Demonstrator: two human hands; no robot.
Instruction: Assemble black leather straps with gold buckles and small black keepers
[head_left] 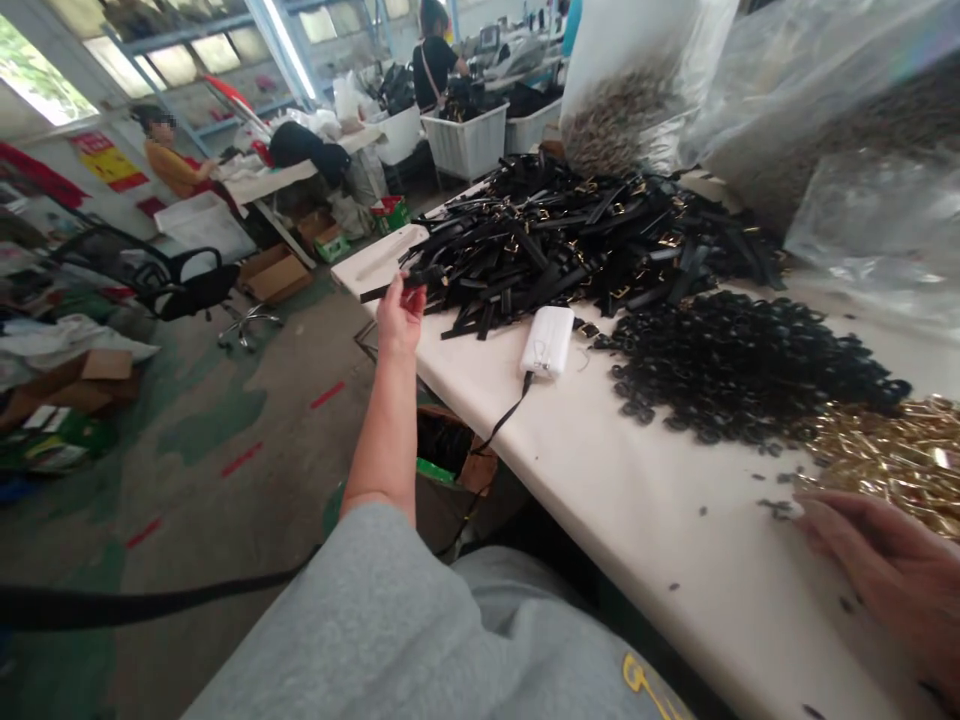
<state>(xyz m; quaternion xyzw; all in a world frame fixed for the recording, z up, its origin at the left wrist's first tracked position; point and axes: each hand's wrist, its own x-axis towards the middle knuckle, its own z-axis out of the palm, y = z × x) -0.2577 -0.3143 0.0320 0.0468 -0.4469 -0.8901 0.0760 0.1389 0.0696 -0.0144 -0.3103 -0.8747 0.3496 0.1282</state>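
Note:
My left hand (403, 312) is raised at the far edge of the table, its fingers closed on a black strap (376, 292). It is beside a large heap of black straps with gold buckles (540, 235). On the right, my right hand (885, 570) is low over the tabletop, thumb and fingertips brought together at a few small dark pieces (776, 508). What lies between those fingertips is too small to make out. Gold metal parts (892, 455) are piled just beyond it, next to a mound of black ring-like pieces (742, 365).
A white device (548, 342) with a black cord lies on the white table (600, 470). Clear plastic bags (847, 130) stand at the back right. Below the edge is an open box (476, 470). Two people work farther off, near an office chair (191, 280) and white bins (469, 140).

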